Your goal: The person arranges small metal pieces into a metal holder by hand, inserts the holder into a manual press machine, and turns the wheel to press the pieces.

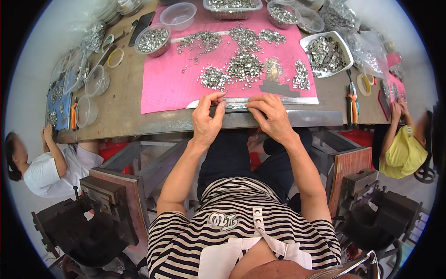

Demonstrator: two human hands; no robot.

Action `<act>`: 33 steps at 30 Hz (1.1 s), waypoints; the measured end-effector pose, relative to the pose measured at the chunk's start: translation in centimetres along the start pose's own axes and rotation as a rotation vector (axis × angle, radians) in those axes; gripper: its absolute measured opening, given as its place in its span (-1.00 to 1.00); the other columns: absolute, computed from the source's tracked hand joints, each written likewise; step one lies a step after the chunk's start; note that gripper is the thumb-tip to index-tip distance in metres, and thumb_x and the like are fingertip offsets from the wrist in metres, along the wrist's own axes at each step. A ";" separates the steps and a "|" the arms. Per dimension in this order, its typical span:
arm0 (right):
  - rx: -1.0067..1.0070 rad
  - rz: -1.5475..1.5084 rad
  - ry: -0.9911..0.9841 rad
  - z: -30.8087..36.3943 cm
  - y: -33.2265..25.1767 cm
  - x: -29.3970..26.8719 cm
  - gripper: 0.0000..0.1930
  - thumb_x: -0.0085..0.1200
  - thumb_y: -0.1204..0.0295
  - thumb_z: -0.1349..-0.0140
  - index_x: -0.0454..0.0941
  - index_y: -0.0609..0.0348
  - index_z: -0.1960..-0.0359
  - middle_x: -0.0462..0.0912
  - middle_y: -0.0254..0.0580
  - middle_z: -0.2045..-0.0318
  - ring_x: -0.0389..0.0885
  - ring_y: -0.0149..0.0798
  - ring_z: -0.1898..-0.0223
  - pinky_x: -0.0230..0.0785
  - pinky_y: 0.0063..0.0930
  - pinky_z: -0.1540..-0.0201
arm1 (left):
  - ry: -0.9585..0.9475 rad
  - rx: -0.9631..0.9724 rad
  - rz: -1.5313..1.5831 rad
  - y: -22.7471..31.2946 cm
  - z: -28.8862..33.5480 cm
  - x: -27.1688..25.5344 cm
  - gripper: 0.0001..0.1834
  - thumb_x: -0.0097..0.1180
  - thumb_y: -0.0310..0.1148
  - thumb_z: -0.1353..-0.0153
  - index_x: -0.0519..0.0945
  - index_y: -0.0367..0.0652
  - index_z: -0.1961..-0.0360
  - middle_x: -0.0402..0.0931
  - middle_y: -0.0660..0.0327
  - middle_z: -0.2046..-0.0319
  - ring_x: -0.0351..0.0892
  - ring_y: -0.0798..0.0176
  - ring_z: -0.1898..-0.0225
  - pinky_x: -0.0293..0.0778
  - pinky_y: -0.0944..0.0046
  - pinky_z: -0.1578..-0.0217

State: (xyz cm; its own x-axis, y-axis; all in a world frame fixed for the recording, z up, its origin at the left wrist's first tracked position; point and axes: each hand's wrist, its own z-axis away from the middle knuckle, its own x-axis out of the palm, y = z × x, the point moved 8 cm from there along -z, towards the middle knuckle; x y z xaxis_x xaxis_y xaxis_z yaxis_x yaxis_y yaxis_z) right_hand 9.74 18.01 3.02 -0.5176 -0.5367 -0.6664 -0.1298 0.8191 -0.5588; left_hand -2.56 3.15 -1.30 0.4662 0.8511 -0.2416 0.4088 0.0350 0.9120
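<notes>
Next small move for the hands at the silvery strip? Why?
Probably nudge the right hand slightly toward the left hand along the silvery strip. Both hands are at the strip, by the near edge of the pink mat, with a gap between their fingertips. Whether either one pinches a piece is too small to tell.

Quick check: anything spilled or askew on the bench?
Nothing looks plainly damaged. A few stray metal pieces lie on the pink mat, left of the largest heap, so they look slightly untidy; I can't tell if they spilled. Just beyond the right hand, dark grey flat strips look unevenly aligned.
</notes>
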 end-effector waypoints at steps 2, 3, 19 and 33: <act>-0.002 -0.019 0.006 -0.4 0.1 -0.4 -0.86 0.26 0.59 -0.19 0.67 0.21 0.21 0.69 -0.19 0.20 0.62 -0.12 0.13 0.40 -0.28 0.02 | 0.013 0.011 0.012 0.0 -0.4 -0.2 -0.76 0.24 -0.60 -0.25 0.64 -0.24 0.05 0.62 0.12 0.27 0.63 0.25 0.25 0.54 0.27 0.16; 0.061 -0.044 0.051 -0.5 0.4 -0.8 -0.86 0.24 0.60 -0.21 0.68 0.22 0.20 0.69 -0.17 0.21 0.63 -0.14 0.15 0.41 -0.31 0.03 | 0.028 0.015 0.017 -0.1 -0.2 -0.6 -0.76 0.24 -0.59 -0.25 0.64 -0.24 0.04 0.62 0.13 0.27 0.64 0.26 0.25 0.55 0.27 0.15; 0.456 -0.338 0.454 6.7 9.2 -4.0 -0.86 0.10 0.50 -0.46 0.64 0.30 0.09 0.60 -0.42 0.23 0.46 -0.54 0.24 0.33 -0.65 0.16 | 0.656 0.357 -0.393 5.1 -4.1 -19.4 -0.85 0.20 -0.61 -0.25 0.66 -0.24 0.16 0.64 0.10 0.24 0.65 0.15 0.20 0.54 0.22 0.13; -0.500 -0.601 -0.111 -3.9 -17.9 -9.1 -0.81 0.12 0.65 -0.09 0.72 0.22 0.28 0.71 -0.12 0.27 0.65 -0.15 0.28 0.50 -0.31 0.22 | 0.060 0.133 -0.431 -0.3 -7.4 -13.0 -0.85 0.27 -0.37 -0.24 0.74 -0.08 0.17 0.68 0.22 0.11 0.56 0.13 -0.02 0.33 0.04 -0.13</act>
State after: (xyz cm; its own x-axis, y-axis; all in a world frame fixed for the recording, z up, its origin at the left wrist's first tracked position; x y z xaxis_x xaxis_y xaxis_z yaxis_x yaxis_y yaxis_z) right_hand 13.50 9.00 20.99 -0.1534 -0.9119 -0.3805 -0.7393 0.3615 -0.5681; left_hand -14.56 -4.09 4.02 0.1860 0.8027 -0.5667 0.6547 0.3287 0.6806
